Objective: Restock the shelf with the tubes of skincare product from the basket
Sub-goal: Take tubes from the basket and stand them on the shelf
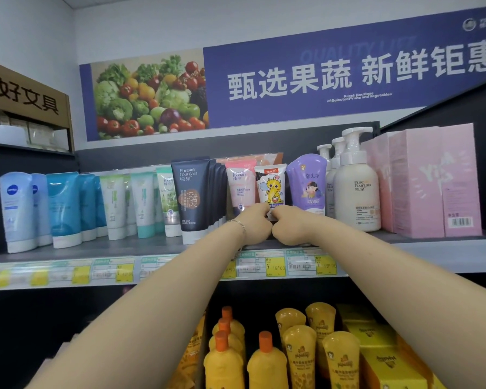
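A small white tube with a yellow cartoon dragon point(272, 185) stands upright on the upper shelf point(152, 248), between a pink tube point(240, 183) and a purple tube point(307, 183). My left hand point(254, 224) and my right hand point(288, 226) meet at its base, knuckles towards me, fingers curled and pinching the tube's lower end. The tube's cap is hidden behind my fingers. The basket is out of view.
Left of the pink tube stand dark Pure Fountain tubes point(192, 197), then green, teal and pale blue tubes point(17, 209). White pump bottles point(355, 186) and pink boxes point(432, 181) fill the right. Price labels run along the shelf edge. Yellow bottles point(264, 363) crowd the shelf below.
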`<state>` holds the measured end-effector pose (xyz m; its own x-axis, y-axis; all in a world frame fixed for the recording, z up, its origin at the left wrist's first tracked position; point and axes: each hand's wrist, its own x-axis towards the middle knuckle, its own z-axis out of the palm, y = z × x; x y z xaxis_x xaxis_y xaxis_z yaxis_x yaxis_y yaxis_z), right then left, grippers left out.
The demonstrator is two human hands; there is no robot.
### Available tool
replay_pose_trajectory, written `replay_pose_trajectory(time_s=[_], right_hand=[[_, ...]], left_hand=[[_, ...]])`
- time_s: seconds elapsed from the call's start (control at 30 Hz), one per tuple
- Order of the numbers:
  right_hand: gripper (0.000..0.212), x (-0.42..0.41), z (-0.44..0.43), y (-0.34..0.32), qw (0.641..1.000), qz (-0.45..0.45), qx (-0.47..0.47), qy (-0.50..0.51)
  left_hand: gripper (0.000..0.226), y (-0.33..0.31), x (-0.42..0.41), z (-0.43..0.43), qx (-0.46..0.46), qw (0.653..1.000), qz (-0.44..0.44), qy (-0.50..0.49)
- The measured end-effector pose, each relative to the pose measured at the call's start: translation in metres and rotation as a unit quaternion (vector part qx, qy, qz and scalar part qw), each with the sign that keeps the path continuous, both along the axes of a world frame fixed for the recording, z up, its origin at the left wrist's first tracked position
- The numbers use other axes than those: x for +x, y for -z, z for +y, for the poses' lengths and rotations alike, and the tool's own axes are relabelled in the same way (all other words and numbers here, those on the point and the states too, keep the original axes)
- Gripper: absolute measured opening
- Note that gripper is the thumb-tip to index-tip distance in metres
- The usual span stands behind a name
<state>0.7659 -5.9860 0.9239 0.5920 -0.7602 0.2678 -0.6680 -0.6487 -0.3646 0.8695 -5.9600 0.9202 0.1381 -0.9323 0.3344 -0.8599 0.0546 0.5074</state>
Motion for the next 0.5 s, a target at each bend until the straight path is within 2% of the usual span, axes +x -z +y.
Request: replay_pose_trajectory(time_s=[0.17,0.23,0.33,0.5], right_hand=[[0.027,0.001,0.003,0.003,0.997,-0.062,-0.032,0.022],[0.034,0.001,0.007,0.003,0.993,-0.096,-0.058,0.028],[0.037,0.001,0.015,-0.001,0.992,-0.097,-0.076,0.027],[0.036,0.017,0.022,-0.014,0.998,-0.066,-0.013,-0.013]], left_hand=[[0.03,0.0,0.001,0.009,-0.057,0.998,-0.001,-0.041],[0.03,-0.001,0.006,0.018,-0.097,0.994,-0.021,-0.05],[0.03,-0.007,0.016,0.036,-0.133,0.987,-0.065,-0.057],[0.034,-0.019,0.037,0.046,-0.078,0.987,-0.101,-0.097]])
